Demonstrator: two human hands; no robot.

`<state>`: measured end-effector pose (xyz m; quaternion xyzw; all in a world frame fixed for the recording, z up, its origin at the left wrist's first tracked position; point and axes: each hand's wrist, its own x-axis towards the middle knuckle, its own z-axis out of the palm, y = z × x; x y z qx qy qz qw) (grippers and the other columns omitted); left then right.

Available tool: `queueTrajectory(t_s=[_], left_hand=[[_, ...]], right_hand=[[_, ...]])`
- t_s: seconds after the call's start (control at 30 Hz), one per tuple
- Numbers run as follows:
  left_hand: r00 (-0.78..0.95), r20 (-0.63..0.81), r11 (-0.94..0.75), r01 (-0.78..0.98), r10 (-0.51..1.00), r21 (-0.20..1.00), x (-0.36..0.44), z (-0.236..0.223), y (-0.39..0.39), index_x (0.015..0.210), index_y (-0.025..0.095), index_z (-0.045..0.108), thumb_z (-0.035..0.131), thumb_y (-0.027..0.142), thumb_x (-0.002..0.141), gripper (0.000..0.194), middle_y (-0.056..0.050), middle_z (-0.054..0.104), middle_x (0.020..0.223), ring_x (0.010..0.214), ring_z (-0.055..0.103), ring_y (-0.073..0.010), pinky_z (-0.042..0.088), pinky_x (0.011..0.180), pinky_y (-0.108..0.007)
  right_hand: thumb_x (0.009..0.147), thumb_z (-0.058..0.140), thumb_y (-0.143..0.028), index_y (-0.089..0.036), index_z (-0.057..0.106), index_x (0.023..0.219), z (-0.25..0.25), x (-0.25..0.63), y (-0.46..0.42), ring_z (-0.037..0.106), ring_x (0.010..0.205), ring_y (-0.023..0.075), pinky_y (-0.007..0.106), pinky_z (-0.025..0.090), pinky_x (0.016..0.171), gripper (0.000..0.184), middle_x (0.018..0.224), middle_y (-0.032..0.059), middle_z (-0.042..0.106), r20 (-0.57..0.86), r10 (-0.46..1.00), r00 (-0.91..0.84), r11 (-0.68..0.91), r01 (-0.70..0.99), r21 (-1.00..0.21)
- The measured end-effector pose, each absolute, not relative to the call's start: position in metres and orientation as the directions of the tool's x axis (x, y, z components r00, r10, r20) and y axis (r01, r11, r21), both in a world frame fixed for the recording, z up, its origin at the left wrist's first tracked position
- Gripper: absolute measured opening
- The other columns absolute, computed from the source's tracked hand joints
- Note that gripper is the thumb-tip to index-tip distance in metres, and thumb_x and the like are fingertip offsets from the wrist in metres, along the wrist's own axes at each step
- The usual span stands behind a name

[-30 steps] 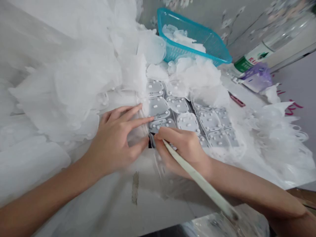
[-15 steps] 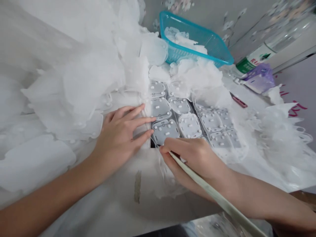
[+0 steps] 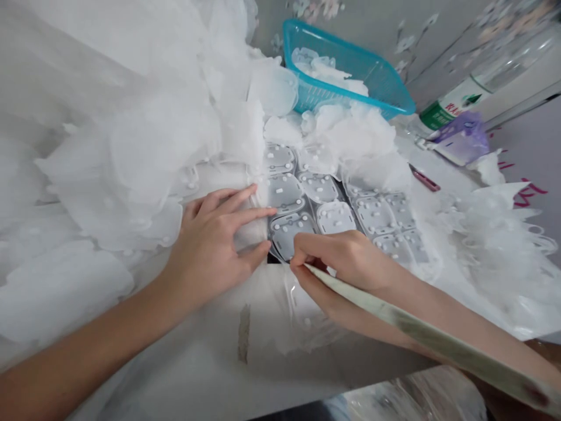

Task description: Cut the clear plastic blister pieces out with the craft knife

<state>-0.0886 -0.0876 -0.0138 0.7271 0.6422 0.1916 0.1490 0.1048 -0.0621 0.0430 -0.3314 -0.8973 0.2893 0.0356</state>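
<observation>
My left hand (image 3: pixel 214 237) lies flat with spread fingers at the left edge of a sheet of translucent plastic pieces (image 3: pixel 283 190). The pieces are rounded, with small white dots and dark slots, over a dark backing. My right hand (image 3: pixel 337 263) is closed in a pinch at the sheet's near left corner, by a rounded piece (image 3: pixel 287 234). From its fingers a long pale green strip (image 3: pixel 394 316) slants to the lower right; its tip is hidden. Clear plastic film (image 3: pixel 302 301) hangs below the right hand.
White translucent pieces (image 3: pixel 166 128) are heaped on the left, with more waste (image 3: pixel 504 251) at right. A blue basket (image 3: pixel 350 41) holds white pieces. Further right are a pink-handled knife (image 3: pixel 424 178), a purple packet (image 3: pixel 467 137) and a bottle (image 3: pixel 456 105). The table's edge is near me.
My right hand has shifted slightly up and right, and the pale strip has swung right and shows wider. The near left piece's edge looks lifted. My left hand stays, its thumb drawn in slightly.
</observation>
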Motion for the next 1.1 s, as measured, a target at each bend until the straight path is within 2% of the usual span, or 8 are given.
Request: queueTrajectory(t_s=[0.23,0.4,0.63,0.8,0.93,1.1], left_hand=[[0.1,0.102,-0.135,0.891,0.99,0.433,-0.085,-0.012,-0.09,0.118,0.038,0.061,0.052,0.041,0.085,0.034,0.005,0.046,0.145,0.13,0.042,-0.0261,0.03,0.105,-0.048],[0.099,0.11,-0.136,0.901,0.989,0.413,-0.085,-0.012,-0.089,0.119,0.038,0.06,0.047,0.055,0.087,0.039,0.003,0.047,0.144,0.129,0.042,-0.0272,0.03,0.104,-0.049],[0.134,0.097,-0.161,0.913,0.986,0.374,-0.085,-0.012,-0.088,0.12,0.036,0.058,0.053,0.05,0.083,0.04,0.001,0.045,0.146,0.128,0.042,-0.0304,0.032,0.101,-0.05],[0.118,0.075,-0.139,0.894,0.99,0.425,-0.085,-0.011,-0.088,0.117,0.037,0.059,0.05,0.047,0.084,0.036,0.002,0.045,0.145,0.129,0.041,-0.0298,0.03,0.102,-0.053],[0.11,0.085,-0.136,0.89,0.99,0.434,-0.085,-0.011,-0.089,0.117,0.036,0.058,0.045,0.055,0.087,0.038,0.001,0.046,0.145,0.129,0.041,-0.0295,0.029,0.103,-0.052],[0.126,0.107,-0.16,0.891,0.986,0.425,-0.086,-0.012,-0.09,0.116,0.036,0.058,0.05,0.053,0.084,0.037,0.001,0.047,0.144,0.129,0.042,-0.0287,0.03,0.102,-0.049]], right_hand=[[0.083,0.048,-0.009,-0.018,0.042,0.078,0.039,0.107,-0.058,0.035,0.042,0.0037,0.021,0.023,0.044,0.012,0.056,-0.0076,0.038,-0.051,0.631,-0.774,0.666,0.575,-0.475],[0.085,0.046,-0.007,-0.017,0.044,0.074,0.042,0.102,-0.052,0.036,0.042,0.0036,0.018,0.027,0.045,0.015,0.052,-0.0078,0.04,-0.067,0.645,-0.761,0.589,0.552,-0.59],[0.078,0.051,-0.003,-0.017,0.045,0.073,0.035,0.098,-0.052,0.037,0.045,0.0033,0.016,0.029,0.046,0.016,0.053,-0.0083,0.041,-0.018,0.708,-0.706,0.497,0.516,-0.698],[0.079,0.049,-0.004,-0.017,0.045,0.073,0.033,0.1,-0.054,0.038,0.046,0.0039,0.017,0.029,0.047,0.015,0.055,-0.0075,0.044,-0.021,0.703,-0.711,0.495,0.51,-0.704],[0.082,0.048,-0.007,-0.018,0.044,0.075,0.031,0.101,-0.057,0.037,0.045,0.0034,0.016,0.028,0.047,0.013,0.055,-0.008,0.041,-0.025,0.689,-0.724,0.522,0.52,-0.676],[0.083,0.047,-0.008,-0.017,0.043,0.076,0.032,0.101,-0.061,0.036,0.046,0.0022,0.015,0.028,0.047,0.012,0.056,-0.0083,0.041,-0.037,0.669,-0.742,0.514,0.498,-0.698]])
